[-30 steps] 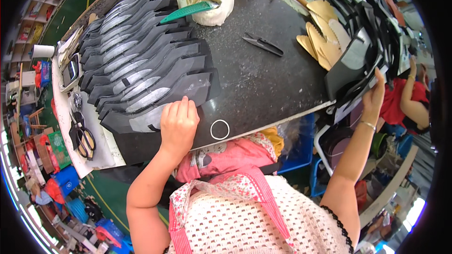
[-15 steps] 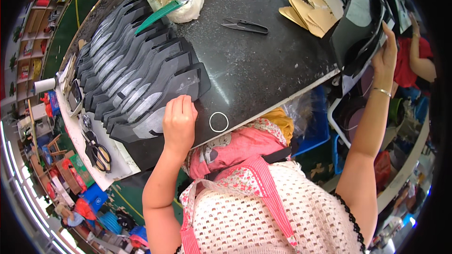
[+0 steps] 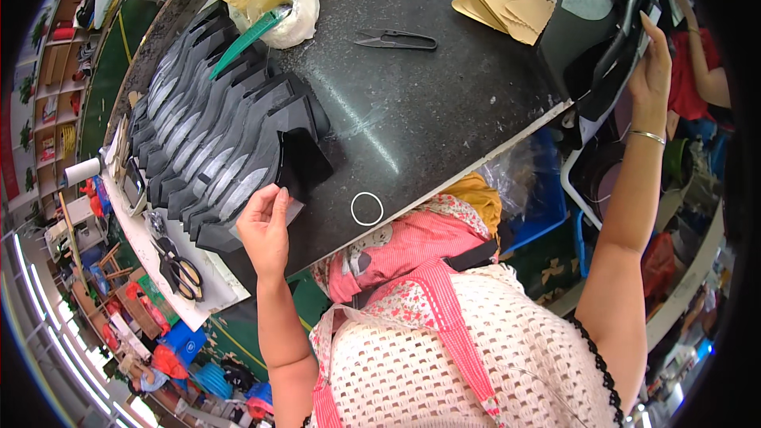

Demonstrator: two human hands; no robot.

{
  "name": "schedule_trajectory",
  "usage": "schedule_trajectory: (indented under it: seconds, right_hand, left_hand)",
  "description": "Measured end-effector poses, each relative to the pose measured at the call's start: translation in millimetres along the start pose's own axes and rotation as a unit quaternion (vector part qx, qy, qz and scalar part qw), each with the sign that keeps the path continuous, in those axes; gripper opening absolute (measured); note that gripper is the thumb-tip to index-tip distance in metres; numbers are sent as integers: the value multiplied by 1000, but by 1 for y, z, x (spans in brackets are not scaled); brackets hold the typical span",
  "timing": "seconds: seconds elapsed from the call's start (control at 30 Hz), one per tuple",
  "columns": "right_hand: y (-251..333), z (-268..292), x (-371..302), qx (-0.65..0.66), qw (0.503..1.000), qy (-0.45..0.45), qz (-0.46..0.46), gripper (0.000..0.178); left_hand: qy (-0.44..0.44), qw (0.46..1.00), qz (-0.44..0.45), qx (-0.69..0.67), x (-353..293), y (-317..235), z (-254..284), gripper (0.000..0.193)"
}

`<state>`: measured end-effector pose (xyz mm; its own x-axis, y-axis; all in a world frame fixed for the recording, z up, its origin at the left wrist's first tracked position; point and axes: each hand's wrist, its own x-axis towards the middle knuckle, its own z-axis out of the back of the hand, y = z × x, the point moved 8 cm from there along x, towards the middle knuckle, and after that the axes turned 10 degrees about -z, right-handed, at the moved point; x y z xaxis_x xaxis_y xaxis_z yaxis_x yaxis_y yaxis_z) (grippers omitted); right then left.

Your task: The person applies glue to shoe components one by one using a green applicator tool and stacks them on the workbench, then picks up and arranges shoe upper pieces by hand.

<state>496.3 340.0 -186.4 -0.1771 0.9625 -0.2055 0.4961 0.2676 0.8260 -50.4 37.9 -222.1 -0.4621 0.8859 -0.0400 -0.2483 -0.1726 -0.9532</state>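
A row of overlapping dark grey cut pieces with shiny pale patches (image 3: 206,135) fans across the left of the black tabletop (image 3: 444,103). At its near end my left hand (image 3: 268,230) pinches the edge of a black cut piece (image 3: 305,160), whose upper part stands tilted up from the row. My right hand (image 3: 652,83) is at the far right, its fingers closed against the outer edge of a bundle of black pieces (image 3: 583,40); part of that grip is hidden. A white ring (image 3: 367,209) lies near the front edge, right of my left hand.
Thread snips (image 3: 396,39) lie at the back middle. Behind the row stands a plastic-wrapped tub (image 3: 297,20) with a green-handled tool (image 3: 246,46). Tan scalloped pieces (image 3: 503,4) lie at the back right. Black-handled scissors (image 3: 184,276) rest on a white board at left. Another person's arm (image 3: 705,63) shows far right.
My left hand has moved left and down, and the near black piece has tilted up. My right hand keeps its place at the bundle. The whole view has shifted slightly.
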Motion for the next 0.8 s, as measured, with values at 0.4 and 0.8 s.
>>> schedule_trajectory:
  seconds: [0.4,0.8]
  right_hand:
    - [-22,-21,-20,52,998,-2,-44,29]
    - [-32,-9,-25,-49,990,-113,-68,49]
  left_hand:
    - [59,913,-224,337,-8,-49,-46,13]
    - [91,881,-233,402,-17,-57,-64,35]
